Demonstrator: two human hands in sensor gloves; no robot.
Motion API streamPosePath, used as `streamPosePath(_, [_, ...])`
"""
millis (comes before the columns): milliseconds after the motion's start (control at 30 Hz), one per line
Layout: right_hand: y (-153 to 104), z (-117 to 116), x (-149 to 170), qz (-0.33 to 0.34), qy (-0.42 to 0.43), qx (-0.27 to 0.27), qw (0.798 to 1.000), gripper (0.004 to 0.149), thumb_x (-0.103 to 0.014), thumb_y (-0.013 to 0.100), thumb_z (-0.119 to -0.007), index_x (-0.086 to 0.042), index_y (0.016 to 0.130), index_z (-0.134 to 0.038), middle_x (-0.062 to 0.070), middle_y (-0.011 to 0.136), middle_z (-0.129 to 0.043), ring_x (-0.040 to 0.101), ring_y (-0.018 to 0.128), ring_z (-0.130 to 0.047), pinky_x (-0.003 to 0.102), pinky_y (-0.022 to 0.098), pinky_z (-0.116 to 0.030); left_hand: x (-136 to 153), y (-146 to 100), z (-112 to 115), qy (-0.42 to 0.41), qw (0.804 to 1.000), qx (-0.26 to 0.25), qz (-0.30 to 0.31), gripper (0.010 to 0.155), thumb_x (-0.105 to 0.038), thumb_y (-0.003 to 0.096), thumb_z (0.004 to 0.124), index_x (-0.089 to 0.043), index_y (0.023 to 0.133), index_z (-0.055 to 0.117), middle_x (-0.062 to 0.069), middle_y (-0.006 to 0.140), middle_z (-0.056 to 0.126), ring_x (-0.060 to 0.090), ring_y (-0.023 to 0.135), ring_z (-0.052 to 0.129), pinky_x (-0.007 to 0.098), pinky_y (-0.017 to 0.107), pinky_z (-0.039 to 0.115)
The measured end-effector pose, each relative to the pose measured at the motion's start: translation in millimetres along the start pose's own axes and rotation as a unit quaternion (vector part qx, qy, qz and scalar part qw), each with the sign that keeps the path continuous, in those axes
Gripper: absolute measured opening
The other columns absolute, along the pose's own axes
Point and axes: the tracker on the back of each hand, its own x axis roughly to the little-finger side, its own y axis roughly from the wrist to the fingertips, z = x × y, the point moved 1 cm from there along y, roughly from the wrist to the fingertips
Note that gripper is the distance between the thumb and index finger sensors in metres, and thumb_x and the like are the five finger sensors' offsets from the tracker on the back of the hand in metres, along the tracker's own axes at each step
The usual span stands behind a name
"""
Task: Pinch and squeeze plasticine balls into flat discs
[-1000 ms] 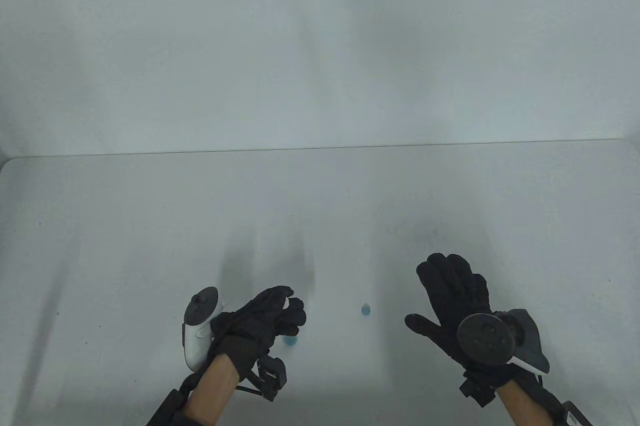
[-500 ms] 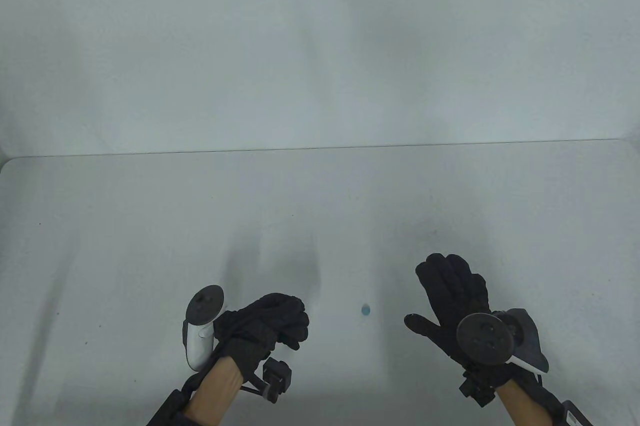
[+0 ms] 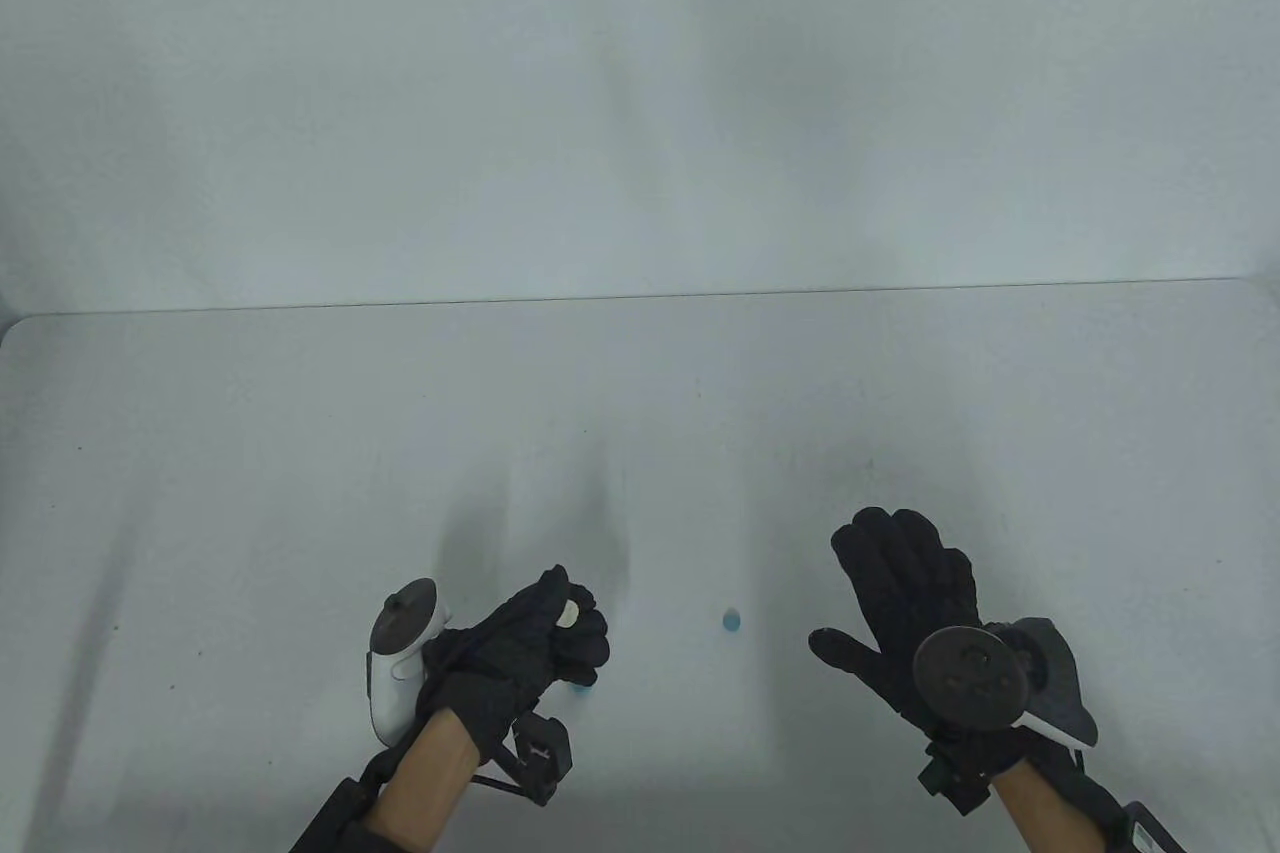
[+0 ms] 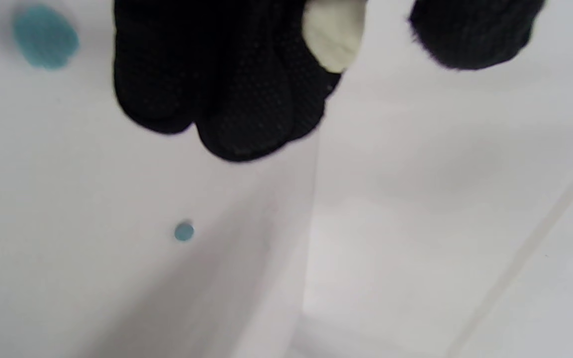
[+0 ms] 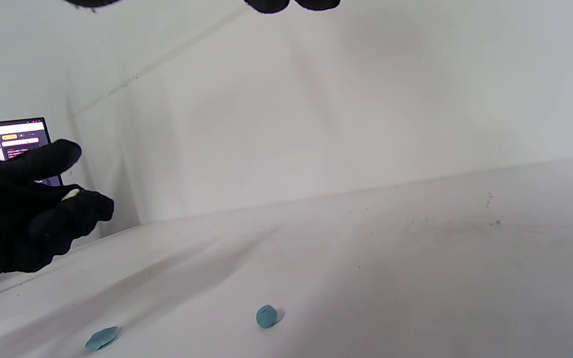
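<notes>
My left hand [image 3: 566, 631] hovers low over the near table with its fingers curled. A white plasticine piece [image 3: 567, 612] lies against those curled fingers [image 4: 227, 89]. The thumb [image 4: 470, 35] is lifted off the white piece [image 4: 334, 37]. A flattened blue disc [image 4: 45, 37] lies on the table under this hand; only a sliver of the disc [image 3: 582, 689] shows from above. A small blue ball [image 3: 732, 620] sits between the hands. My right hand [image 3: 900, 573] rests open, fingers spread, to the right of the ball [image 5: 266, 316] and holds nothing.
The white table [image 3: 300, 453] ends at a far edge against a white backdrop [image 3: 640, 93]. A lit laptop screen [image 5: 8, 141] stands beyond the left hand [image 5: 28, 214] in the right wrist view.
Half a second ago the left hand was closed over the white piece, hiding it. Now the thumb has lifted and the piece shows again. The right hand and the blue ball have not moved.
</notes>
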Motion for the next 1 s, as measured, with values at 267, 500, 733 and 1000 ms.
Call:
streamPosePath(267, [0.2,-0.5,-0.3,0.002,0.000,-0.002,1.000,0.084,-0.068,0.054,-0.050,-0.013,0.117,-0.035,0.018,0.124,-0.032,0.053,0.110,-0.033,0.076,0.069,-0.041,-3.9,-1.4,-3.4,0.032,0.999,-0.033,0.003,0.041,-0.043,0.0500,0.075,-0.012,0.073,0.088,0.004,0.055,0.101,0.012,0.032,0.110,0.030,0.029,0.097])
streamPosePath(500, [-0.3,-0.1,-0.9,0.004,-0.001,0.000,1.000,0.084,-0.068,0.054,-0.050,-0.013,0.117,-0.035,0.018,0.124,-0.032,0.053,0.111,-0.033,0.076,0.069,-0.041,-3.2,-1.3,-2.8,0.030,0.999,-0.023,0.011,0.050,-0.051,0.0508,0.069,-0.013,0.078,0.086,0.005,0.064,0.100,0.017,0.043,0.109,0.034,0.039,0.095])
streamPosePath(733, [-0.4,-0.1,-0.9,0.003,-0.001,0.000,1.000,0.084,-0.068,0.054,-0.050,-0.013,0.116,-0.035,0.018,0.124,-0.032,0.053,0.111,-0.033,0.076,0.069,-0.041,2.1,-0.8,-2.9,0.017,1.000,-0.012,0.001,0.067,-0.059,0.0522,0.063,-0.005,0.088,0.082,0.013,0.074,0.098,0.028,0.058,0.107,0.042,0.049,0.089])
streamPosePath(1000, [0.0,-1.0,-1.0,0.004,0.000,-0.003,1.000,0.084,-0.068,0.054,-0.050,-0.013,0.116,-0.035,0.018,0.124,-0.032,0.053,0.111,-0.033,0.076,0.069,-0.041,-0.8,-0.2,-1.7,0.031,0.999,-0.012,-0.005,0.043,-0.038,0.0549,0.068,-0.006,0.077,0.088,0.005,0.056,0.105,0.017,0.038,0.114,0.033,0.037,0.097])
